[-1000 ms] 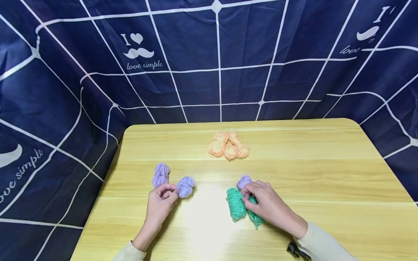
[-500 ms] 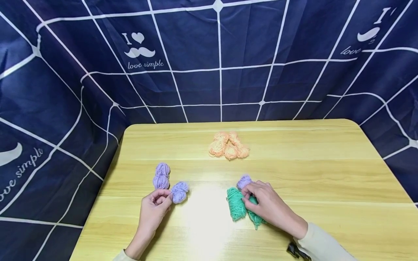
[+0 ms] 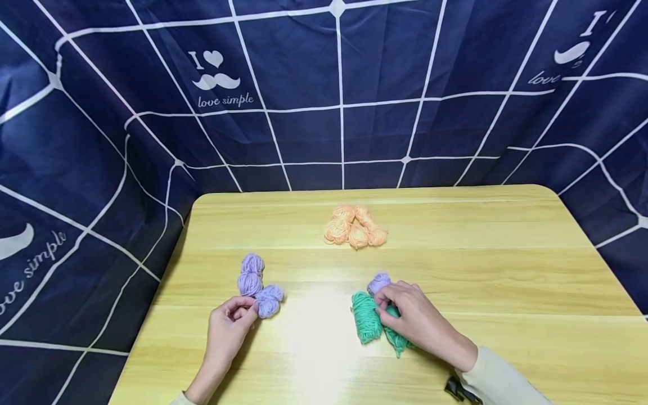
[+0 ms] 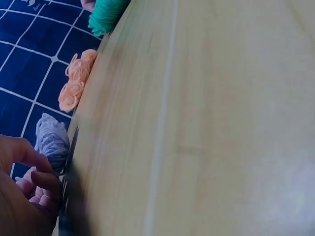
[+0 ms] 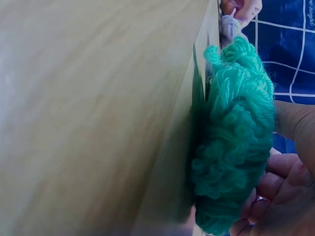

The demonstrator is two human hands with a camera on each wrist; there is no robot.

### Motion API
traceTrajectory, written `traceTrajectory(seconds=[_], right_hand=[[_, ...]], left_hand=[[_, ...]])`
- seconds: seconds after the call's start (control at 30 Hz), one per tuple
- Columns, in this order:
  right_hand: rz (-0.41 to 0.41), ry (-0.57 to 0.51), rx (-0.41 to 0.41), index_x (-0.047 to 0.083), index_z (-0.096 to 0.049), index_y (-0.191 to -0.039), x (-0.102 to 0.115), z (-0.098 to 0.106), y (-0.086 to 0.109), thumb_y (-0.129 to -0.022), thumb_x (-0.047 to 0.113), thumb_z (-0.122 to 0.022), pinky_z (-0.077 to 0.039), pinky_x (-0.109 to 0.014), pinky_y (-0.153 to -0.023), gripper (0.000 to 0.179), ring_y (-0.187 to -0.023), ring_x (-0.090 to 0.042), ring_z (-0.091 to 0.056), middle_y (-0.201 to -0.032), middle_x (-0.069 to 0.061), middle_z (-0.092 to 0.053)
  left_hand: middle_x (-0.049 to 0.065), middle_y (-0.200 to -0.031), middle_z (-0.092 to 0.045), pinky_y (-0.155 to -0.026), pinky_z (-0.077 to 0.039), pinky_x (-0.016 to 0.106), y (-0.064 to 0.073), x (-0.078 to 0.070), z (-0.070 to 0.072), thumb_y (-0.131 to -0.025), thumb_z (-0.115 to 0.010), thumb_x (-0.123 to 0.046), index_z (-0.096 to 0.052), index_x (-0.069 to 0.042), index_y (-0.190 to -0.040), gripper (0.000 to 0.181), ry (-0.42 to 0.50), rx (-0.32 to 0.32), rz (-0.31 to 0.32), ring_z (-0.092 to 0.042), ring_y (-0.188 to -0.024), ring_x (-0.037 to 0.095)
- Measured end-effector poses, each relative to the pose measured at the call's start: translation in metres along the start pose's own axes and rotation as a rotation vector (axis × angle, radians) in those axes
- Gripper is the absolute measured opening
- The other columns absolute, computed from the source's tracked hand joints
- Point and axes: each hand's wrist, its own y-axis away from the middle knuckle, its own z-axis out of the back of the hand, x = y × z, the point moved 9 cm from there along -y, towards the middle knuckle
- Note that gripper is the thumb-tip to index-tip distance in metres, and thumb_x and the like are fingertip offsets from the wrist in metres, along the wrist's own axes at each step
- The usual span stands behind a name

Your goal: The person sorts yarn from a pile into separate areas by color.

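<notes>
Thumb and forefinger of my left hand (image 3: 228, 332) pinch a small purple yarn skein (image 3: 269, 302) at its left end. It lies against the lower end of another purple skein (image 3: 251, 275), which is tied at its waist. On the right side of the table, my right hand (image 3: 417, 318) has curled fingers on a green yarn skein (image 3: 397, 339), partly hidden under the palm. Left of that sits a second green skein (image 3: 366, 316). A third purple skein (image 3: 378, 282) shows just beyond the right fingertips. Green yarn (image 5: 234, 137) fills the middle of the right wrist view.
Several peach yarn skeins (image 3: 354, 226) lie grouped near the back of the wooden table (image 3: 486, 270). A dark blue cloth (image 3: 304, 135) with white lines hangs behind and at the sides. By the right sleeve is a black strap or clip (image 3: 462, 389).
My left hand has drawn its purple skein leftward and slightly nearer, up against the other purple skein. My right hand and the green skeins have stayed in place.
</notes>
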Motion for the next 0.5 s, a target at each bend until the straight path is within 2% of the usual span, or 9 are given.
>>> traceTrajectory(seconds=[0.27, 0.5], right_hand=[[0.0, 0.008, 0.0, 0.024, -0.066, -0.087, 0.0008, -0.0013, -0.0009, -0.084, 0.003, -0.077, -0.045, -0.035, -0.074, 0.024, -0.081, -0.005, -0.052, -0.083, 0.024, -0.056], [-0.003, 0.012, -0.007, 0.024, -0.068, -0.088, 0.0022, -0.001, -0.0002, -0.083, -0.001, -0.079, -0.044, -0.033, -0.073, 0.027, -0.082, -0.004, -0.053, -0.085, 0.024, -0.058]], left_hand=[[0.007, -0.064, -0.062, -0.053, -0.045, 0.019, 0.0019, -0.0016, 0.0049, -0.092, -0.076, 0.008, -0.073, 0.012, -0.101, 0.01, -0.03, -0.019, -0.01, -0.055, -0.054, 0.011], [0.008, -0.065, -0.063, -0.051, -0.043, 0.019, 0.0018, -0.0031, 0.0087, -0.092, -0.078, 0.008, -0.074, 0.011, -0.102, 0.012, -0.058, -0.022, 0.002, -0.055, -0.055, 0.011]])
